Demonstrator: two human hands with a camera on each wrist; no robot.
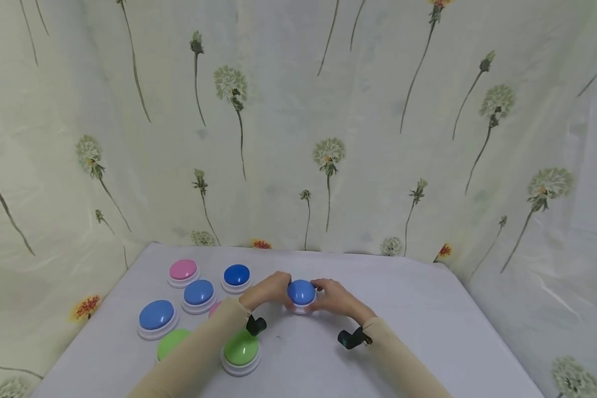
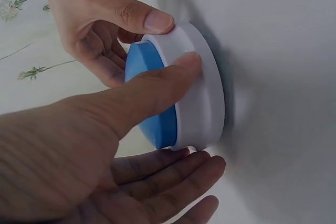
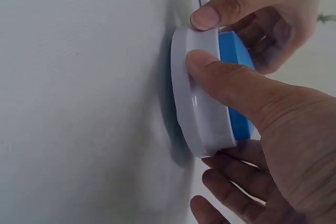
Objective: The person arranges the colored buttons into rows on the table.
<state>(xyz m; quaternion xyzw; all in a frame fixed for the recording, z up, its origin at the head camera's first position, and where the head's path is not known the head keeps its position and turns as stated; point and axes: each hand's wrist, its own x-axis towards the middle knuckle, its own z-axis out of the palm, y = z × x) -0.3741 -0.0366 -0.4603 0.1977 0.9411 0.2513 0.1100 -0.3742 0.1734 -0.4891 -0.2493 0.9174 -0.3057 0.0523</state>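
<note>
A light-blue push button with a round white base is between both hands, right of the other buttons. My left hand grips its left side, thumb on the white rim and fingers around the far side. From the opposite side my right hand holds the same base, its thumb pressed against the white wall. The blue dome faces up, uncovered. The base is at or just above the white tabletop; whether it touches I cannot tell.
Left of the hands on the white table stand more buttons: pink, dark blue, two light blue, and green. My left sleeve partly hides another green one and a pink one. A flowered curtain hangs behind.
</note>
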